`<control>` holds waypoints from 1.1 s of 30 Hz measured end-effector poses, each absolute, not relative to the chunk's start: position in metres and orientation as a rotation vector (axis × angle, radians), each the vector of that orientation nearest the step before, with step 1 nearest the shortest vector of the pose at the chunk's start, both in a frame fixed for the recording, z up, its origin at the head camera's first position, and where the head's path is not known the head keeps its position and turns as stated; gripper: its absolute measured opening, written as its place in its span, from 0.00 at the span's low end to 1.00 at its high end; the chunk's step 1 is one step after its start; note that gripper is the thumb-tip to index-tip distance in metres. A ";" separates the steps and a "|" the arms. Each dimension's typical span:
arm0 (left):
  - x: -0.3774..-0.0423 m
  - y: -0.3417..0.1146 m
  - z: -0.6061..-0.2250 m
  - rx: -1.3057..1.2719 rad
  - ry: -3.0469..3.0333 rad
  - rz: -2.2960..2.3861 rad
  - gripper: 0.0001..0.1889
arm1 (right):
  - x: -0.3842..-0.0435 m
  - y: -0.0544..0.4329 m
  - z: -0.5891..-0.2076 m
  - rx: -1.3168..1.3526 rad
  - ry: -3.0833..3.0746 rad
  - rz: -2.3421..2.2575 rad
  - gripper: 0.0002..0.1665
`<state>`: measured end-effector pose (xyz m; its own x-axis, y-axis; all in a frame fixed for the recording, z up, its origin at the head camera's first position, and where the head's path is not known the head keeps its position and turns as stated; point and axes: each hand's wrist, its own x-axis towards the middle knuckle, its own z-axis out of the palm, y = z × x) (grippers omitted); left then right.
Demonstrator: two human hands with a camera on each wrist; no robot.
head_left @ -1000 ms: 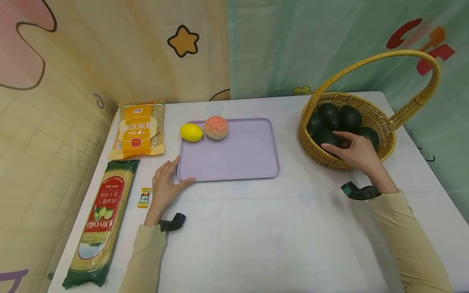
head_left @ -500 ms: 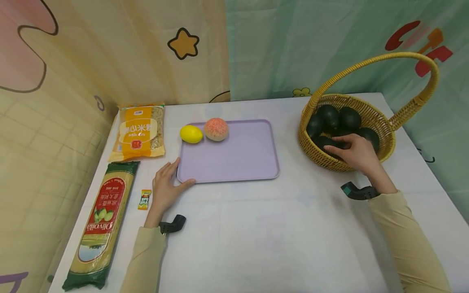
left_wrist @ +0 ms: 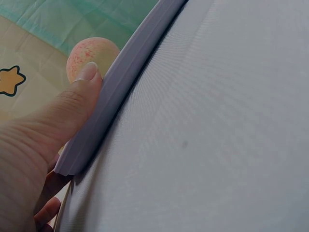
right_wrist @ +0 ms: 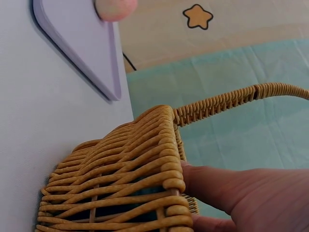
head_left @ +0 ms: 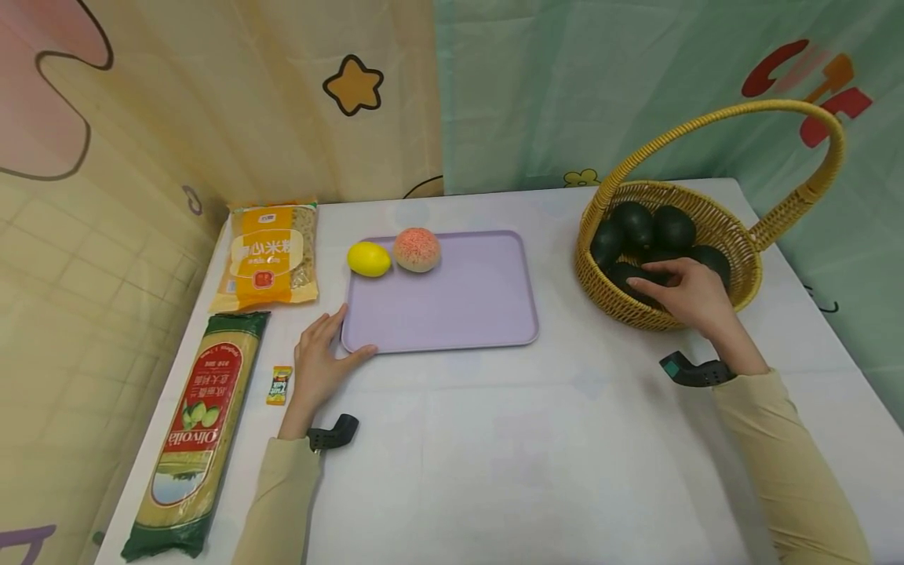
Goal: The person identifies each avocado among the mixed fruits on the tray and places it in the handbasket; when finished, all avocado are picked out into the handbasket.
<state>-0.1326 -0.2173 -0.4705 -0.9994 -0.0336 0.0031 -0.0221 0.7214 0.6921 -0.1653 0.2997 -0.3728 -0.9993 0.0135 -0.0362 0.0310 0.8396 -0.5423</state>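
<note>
A lilac tray [head_left: 452,314] lies mid-table with a yellow lemon [head_left: 369,259] and a pink speckled peach [head_left: 417,249] at its back left. My left hand [head_left: 321,365] rests at the tray's front left corner. Its thumb [left_wrist: 79,96] touches the front rim, and its fingers lie fairly straight along the left side. At the right, my right hand [head_left: 692,294] reaches into a wicker basket [head_left: 636,312] of dark green avocados [head_left: 674,227]. Thumb and fingers pinch the front avocado [head_left: 625,276]; its underside is hidden. In the right wrist view the basket wall [right_wrist: 125,179] covers the fingertips.
Left of the tray lie an orange grain bag [head_left: 264,255], a long spaghetti pack [head_left: 201,431] and a small candy packet [head_left: 278,384]. The tall basket handle [head_left: 734,114] arches over the right side. A patterned curtain [head_left: 523,102] hangs behind the white table.
The front avocado sits a little lower in the basket than one second ago, with my right hand still at it. My left hand has kept its place at the tray.
</note>
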 end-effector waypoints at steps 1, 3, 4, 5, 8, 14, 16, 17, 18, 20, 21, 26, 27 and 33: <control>-0.133 -0.217 -0.471 0.045 -2.900 -1.164 0.49 | -0.165 0.300 -0.373 0.038 2.985 -0.881 0.41; -0.132 -0.217 -0.470 0.046 -2.902 -1.163 0.49 | -0.165 0.300 -0.372 0.045 2.989 -0.883 0.41; -0.132 -0.217 -0.470 0.046 -2.903 -1.162 0.49 | -0.165 0.300 -0.372 0.047 2.992 -0.884 0.41; -0.132 -0.217 -0.470 0.047 -2.905 -1.161 0.49 | -0.165 0.300 -0.371 0.049 2.994 -0.884 0.41; -0.132 -0.217 -0.469 0.052 -2.912 -1.162 0.49 | -0.165 0.300 -0.370 0.055 2.998 -0.892 0.40; -0.133 -0.217 -0.469 0.063 -2.918 -1.164 0.50 | -0.164 0.299 -0.369 0.062 2.998 -0.911 0.39; -0.133 -0.217 -0.469 0.064 -2.916 -1.166 0.49 | -0.164 0.299 -0.369 0.065 2.994 -0.921 0.39; -0.133 -0.217 -0.469 0.061 -2.917 -1.165 0.49 | -0.163 0.299 -0.369 0.068 2.994 -0.922 0.39; -0.133 -0.217 -0.468 0.060 -2.916 -1.164 0.49 | -0.163 0.299 -0.369 0.072 2.993 -0.929 0.39; -0.132 -0.217 -0.468 0.055 -2.913 -1.162 0.49 | -0.163 0.299 -0.369 0.086 2.989 -0.949 0.39; -0.132 -0.216 -0.468 0.053 -2.912 -1.163 0.49 | -0.163 0.298 -0.368 0.096 2.988 -0.964 0.39; -0.132 -0.216 -0.468 0.051 -2.908 -1.157 0.49 | -0.161 0.295 -0.367 0.128 2.985 -1.071 0.37; -0.132 -0.216 -0.468 0.052 -2.909 -1.154 0.49 | -0.160 0.294 -0.367 0.129 2.990 -1.091 0.37; -0.132 -0.217 -0.468 0.050 -2.912 -1.153 0.49 | -0.155 0.288 -0.372 0.088 3.085 -1.293 0.27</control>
